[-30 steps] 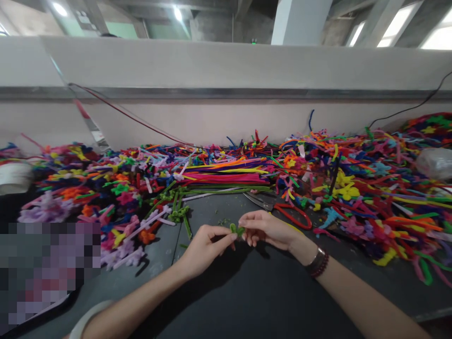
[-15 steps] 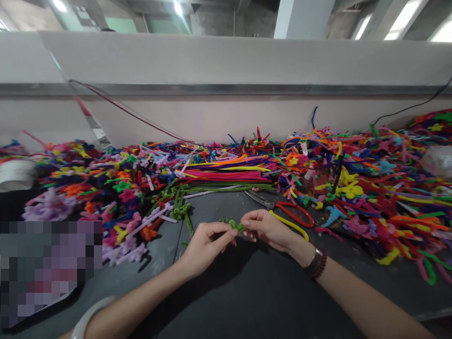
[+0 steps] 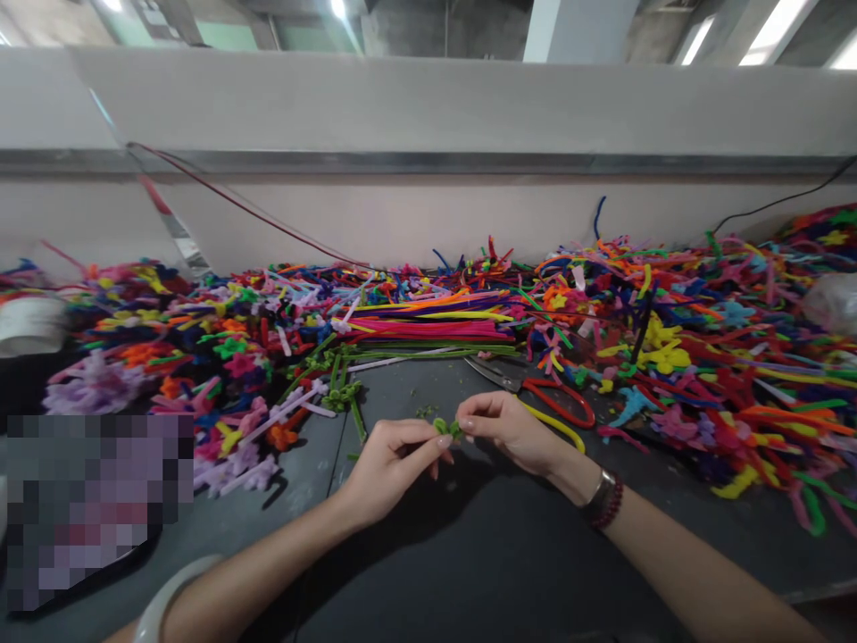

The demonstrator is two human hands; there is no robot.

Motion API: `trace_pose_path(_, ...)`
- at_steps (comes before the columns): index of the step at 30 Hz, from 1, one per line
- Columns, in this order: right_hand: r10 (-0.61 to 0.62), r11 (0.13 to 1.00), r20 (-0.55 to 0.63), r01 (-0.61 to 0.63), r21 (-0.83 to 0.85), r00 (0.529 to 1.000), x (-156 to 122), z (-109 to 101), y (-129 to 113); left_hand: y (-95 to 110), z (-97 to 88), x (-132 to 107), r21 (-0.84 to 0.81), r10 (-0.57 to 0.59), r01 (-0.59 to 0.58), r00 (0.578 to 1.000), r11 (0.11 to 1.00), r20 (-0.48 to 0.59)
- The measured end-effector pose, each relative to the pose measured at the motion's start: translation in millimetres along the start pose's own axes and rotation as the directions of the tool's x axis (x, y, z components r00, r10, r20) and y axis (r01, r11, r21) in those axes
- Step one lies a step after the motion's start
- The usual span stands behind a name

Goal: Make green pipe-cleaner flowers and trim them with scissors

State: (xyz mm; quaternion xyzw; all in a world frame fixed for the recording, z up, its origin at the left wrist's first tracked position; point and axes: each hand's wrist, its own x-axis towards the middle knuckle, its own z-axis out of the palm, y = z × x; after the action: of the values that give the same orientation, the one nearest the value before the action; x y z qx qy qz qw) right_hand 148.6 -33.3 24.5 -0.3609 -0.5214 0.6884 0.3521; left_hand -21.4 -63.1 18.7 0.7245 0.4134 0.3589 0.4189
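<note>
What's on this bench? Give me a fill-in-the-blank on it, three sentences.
The left hand and right hand pinch a small ____ pipe-cleaner knot between their fingertips.
A dark beaded bracelet circles the ____ wrist.
Heaped multicoloured pipe-cleaner shapes lie on a dark tabletop against a pale ____.

Missing words: green; right; wall.

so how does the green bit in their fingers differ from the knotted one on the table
The green pipe-cleaner bit is small and compact; the knotted green piece is larger, with long stems. The bit is pinched between left hand and right hand; the piece lies on the dark table. Both are fuzzy green.
</note>
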Motion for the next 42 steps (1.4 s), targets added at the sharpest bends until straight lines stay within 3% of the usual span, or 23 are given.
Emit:
trace_pose_path(7, -0.024, 0.999, -0.030, 0.025, 0.042, 0.999, 1.9, 0.8, 5.2, -1.6, 0.6, 0.3, -0.003, 0.007, -0.007, 1.000, 1.000, 0.003)
trace_pose_path(12, -0.013, 1.000, -0.026, 0.013, -0.016, 1.000, 1.4, 1.3, 1.1, -2.8, -4.0, 3.0, 0.174, 0.125, -0.120, 0.992, 0.977, -0.020)
trace_pose_path(15, 0.158, 0.985, 0.039, -0.155, -0.077, 0.987, 0.5, -0.7, -2.7, -8.8, -6.5, 3.3, 0.347, 0.315, -0.300, 0.949, 0.888, 0.016)
trace_pose_path(18, 0.354, 0.933, 0.128, -0.341, -0.111, 0.927, 0.1, -4.9, -3.2, -16.4, -7.1, 2.1, 0.485, 0.489, -0.466, 0.868, 0.740, 0.087)
trace_pose_path(22, 0.465, 0.885, 0.195, -0.457, -0.083, 0.864, 1.0, -10.7, 0.1, -19.9, -8.1, 0.7, 0.594, 0.514, -0.545, 0.823, 0.592, 0.243)
trace_pose_path(26, 0.482, 0.875, 0.161, -0.483, -0.037, 0.861, 2.0, -13.4, 2.2, -17.5, -9.7, 0.4, 0.639, 0.499, -0.573, 0.805, 0.514, 0.320)
trace_pose_path(33, 0.451, 0.892, 0.128, -0.447, -0.064, 0.883, 3.4, -12.5, 3.3, -21.3, -9.1, -0.3, 0.662, 0.433, -0.560, 0.822, 0.499, 0.369)
trace_pose_path(37, 0.383, 0.917, 0.056, -0.373, -0.143, 0.922, 3.6, -9.2, 4.8, -21.3, -7.6, 0.3, 0.655, 0.328, -0.483, 0.876, 0.581, 0.354)
trace_pose_path(42, 0.206, 0.919, 0.042, -0.179, -0.350, 0.978, 3.4, -5.5, 8.3, -18.3, -5.2, 2.5, 0.618, 0.162, -0.305, 0.947, 0.725, 0.277)
